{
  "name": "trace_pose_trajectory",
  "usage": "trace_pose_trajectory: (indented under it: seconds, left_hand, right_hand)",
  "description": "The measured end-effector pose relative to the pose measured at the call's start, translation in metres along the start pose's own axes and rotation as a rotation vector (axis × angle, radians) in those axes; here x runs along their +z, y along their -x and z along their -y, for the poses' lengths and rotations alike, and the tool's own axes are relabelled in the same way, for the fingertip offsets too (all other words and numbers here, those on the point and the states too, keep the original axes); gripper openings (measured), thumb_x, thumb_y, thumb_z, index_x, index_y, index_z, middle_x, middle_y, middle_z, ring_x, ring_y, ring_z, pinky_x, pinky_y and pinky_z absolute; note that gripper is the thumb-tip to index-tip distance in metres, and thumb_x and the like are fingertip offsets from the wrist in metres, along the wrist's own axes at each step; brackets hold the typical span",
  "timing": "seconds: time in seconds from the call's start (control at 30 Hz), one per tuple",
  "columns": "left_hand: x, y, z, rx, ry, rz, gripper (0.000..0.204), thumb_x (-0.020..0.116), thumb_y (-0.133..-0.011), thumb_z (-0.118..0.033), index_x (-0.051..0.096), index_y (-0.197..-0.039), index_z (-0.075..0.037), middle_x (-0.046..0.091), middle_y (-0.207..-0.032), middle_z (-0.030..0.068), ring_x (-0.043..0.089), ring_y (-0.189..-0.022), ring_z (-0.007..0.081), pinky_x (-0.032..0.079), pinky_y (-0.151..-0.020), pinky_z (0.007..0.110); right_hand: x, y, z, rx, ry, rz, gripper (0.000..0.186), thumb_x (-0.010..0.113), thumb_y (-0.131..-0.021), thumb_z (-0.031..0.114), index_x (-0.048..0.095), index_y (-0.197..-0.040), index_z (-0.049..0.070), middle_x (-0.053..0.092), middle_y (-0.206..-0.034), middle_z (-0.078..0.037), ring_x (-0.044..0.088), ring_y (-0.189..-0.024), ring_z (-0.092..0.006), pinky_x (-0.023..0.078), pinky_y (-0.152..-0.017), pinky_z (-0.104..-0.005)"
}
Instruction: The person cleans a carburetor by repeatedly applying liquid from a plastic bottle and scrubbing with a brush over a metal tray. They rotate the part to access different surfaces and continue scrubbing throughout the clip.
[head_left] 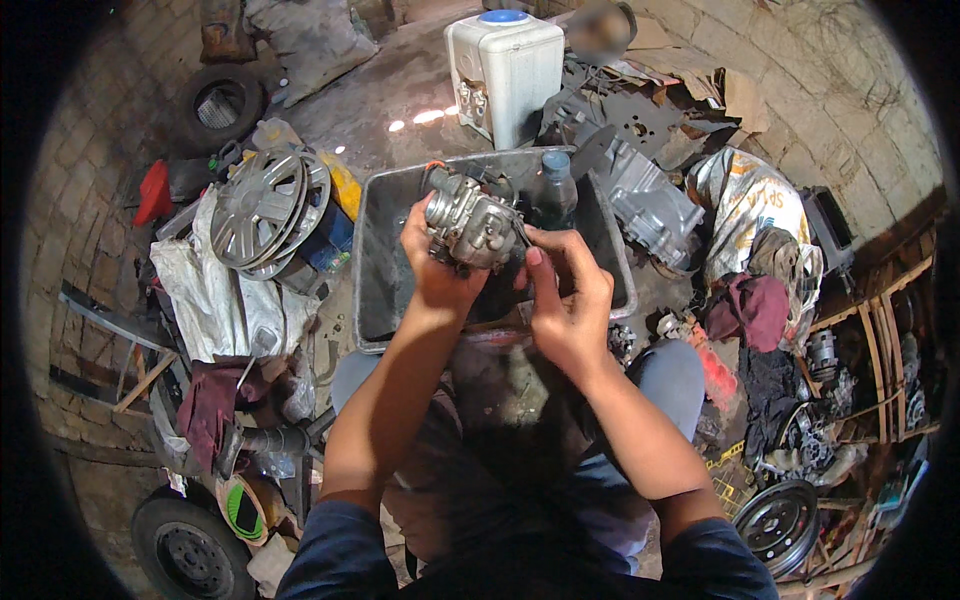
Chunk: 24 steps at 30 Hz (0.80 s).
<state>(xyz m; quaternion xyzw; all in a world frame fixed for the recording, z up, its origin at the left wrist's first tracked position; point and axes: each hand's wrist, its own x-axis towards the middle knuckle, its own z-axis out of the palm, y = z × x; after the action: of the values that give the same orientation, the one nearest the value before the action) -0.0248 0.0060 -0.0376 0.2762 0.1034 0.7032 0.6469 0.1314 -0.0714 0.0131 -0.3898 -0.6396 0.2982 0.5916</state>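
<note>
My left hand [445, 275] is wrapped round the underside and left side of a grey metal carburetor [478, 222], raised over a dark plastic tub [366, 265]. At the carburetor's right side, my right hand [570, 300] has its thumb and fingers pinched together. Whatever lies between those fingertips is too small and dark to make out. Inside the tub, at its far right corner, a clear plastic bottle [556, 190] with a blue cap stands upright. The carburetor and my hands hide much of the tub's inside.
Beyond the tub stands a white plastic container [505, 70] with a blue lid. Silver wheel covers [262, 210] are stacked on the left. A metal engine casing [645, 195] and a printed white sack [755, 210] lie to the right. Tyres [190, 550] and loose parts crowd the floor.
</note>
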Motion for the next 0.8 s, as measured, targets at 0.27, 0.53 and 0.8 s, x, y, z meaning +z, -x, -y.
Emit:
trace_pose_trajectory:
  seconds: [0.27,0.53,0.8]
  left_hand:
    - [0.021,0.014,0.001,0.116,-0.219,-0.005,0.053,0.037,-0.105,-0.043,0.065,-0.119,-0.001,0.073,-0.109,0.0148,0.072,-0.098,0.0314,0.059,-0.092,0.048]
    - [0.004,0.003,0.002,-0.018,0.124,-0.004,0.052,0.037,-0.106,-0.042,0.064,-0.121,0.001,0.073,-0.111,0.0163,0.072,-0.099,0.0332,0.061,-0.089,0.048]
    - [0.004,0.006,0.0,-0.094,0.047,0.038,0.053,0.04,-0.102,-0.047,0.064,-0.12,-0.003,0.073,-0.109,0.0139,0.072,-0.098,0.03,0.059,-0.093,0.047]
  right_hand:
    - [0.003,0.007,0.0,-0.058,0.06,-0.042,0.019,0.064,-0.097,-0.002,0.07,-0.115,0.002,0.072,-0.082,-0.013,0.07,-0.068,-0.0185,0.054,-0.066,-0.0316]
    - [0.001,0.005,0.006,0.006,0.085,-0.007,0.021,0.065,-0.095,-0.006,0.069,-0.114,0.0,0.074,-0.093,-0.018,0.076,-0.082,-0.0251,0.057,-0.073,-0.0338]
    - [-0.001,0.003,0.001,-0.098,0.107,-0.041,0.022,0.065,-0.093,-0.006,0.069,-0.114,0.0,0.075,-0.096,-0.019,0.077,-0.085,-0.0302,0.057,-0.075,-0.0348]
